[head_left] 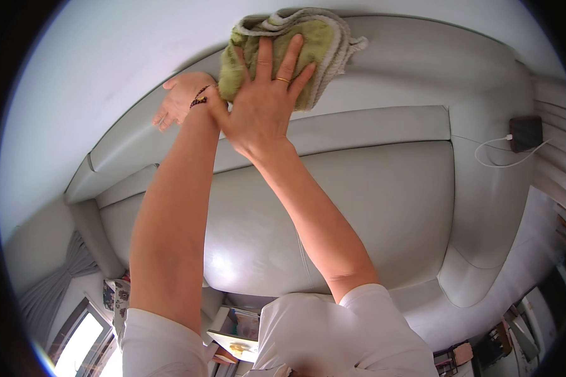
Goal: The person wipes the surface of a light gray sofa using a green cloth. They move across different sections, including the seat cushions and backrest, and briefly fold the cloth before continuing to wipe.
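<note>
My right hand [264, 107] lies with fingers spread on a folded green cloth [314, 44] with a grey-white edge. It presses the cloth against the top of the grey sofa's backrest [415, 69], and a ring shows on one finger. Just left of it, my left hand [185, 97] rests at the backrest's upper edge, fingers stretched out and apart, holding nothing. A dark beaded bracelet [199, 99] circles the left wrist, which is close beside the right thumb.
A black box-shaped device [526, 134] with a white cable [493, 164] sits on the sofa's right armrest. A white wall [107, 69] rises behind the backrest. A grey curtain [60, 270] hangs at lower left. An open drawer [233, 342] shows below; assorted items crowd the lower right.
</note>
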A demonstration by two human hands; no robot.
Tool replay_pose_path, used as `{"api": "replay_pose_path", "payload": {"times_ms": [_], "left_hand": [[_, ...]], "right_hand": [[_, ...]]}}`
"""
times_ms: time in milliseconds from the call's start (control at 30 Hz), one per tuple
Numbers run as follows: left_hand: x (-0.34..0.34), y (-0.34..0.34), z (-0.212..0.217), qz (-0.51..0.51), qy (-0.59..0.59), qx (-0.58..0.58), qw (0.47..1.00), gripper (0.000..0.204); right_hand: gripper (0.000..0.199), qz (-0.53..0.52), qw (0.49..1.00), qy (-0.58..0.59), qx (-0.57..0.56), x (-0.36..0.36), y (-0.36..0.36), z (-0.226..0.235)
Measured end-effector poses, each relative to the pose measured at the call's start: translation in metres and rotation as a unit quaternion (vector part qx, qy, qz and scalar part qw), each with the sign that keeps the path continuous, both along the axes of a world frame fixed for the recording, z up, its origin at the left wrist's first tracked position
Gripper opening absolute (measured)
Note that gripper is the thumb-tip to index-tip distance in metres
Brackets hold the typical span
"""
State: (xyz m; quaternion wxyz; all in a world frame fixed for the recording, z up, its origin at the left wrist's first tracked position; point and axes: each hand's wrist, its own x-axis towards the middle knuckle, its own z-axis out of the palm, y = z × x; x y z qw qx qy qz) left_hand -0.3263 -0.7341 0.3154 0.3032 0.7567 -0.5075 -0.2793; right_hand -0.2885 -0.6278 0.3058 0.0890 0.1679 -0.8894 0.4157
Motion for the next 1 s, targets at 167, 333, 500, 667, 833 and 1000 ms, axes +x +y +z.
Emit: {"api": "replay_pose_path", "payload": {"times_ms": [167,333,500,667,833,1000], "left_hand": [[0.001,-0.024,-0.015,0.008,-0.009,-0.003,1.0,0.074],[0.009,-0.006,0.004,0.014,-0.024,0.006,1.0,0.075],[0.011,-0.008,0.002,0.011,-0.027,0.023,0.999,0.077],[0.016,-0.01,0.003,0.027,-0.037,0.028,0.999,0.078],[0.037,-0.022,-0.007,-0.025,0.14,-0.011,0.99,0.087],[0.096,0.021,-0.034,-0.312,0.053,-0.365,0.875,0.073]], "right_hand": [[0.065,0.098,0.992,-0.021,-0.074,0.007,0.022,0.016],[0.041,-0.158,0.952,0.197,-0.174,-0.063,0.111,-0.005],[0.053,-0.44,0.829,-0.104,-0.33,-0.145,0.13,-0.021],[0.05,-0.636,0.713,-0.228,-0.188,-0.176,0.09,-0.017],[0.045,-0.637,0.73,-0.207,-0.134,-0.178,0.087,-0.02],[0.038,-0.631,0.746,-0.202,-0.07,-0.195,0.118,-0.053]]}}
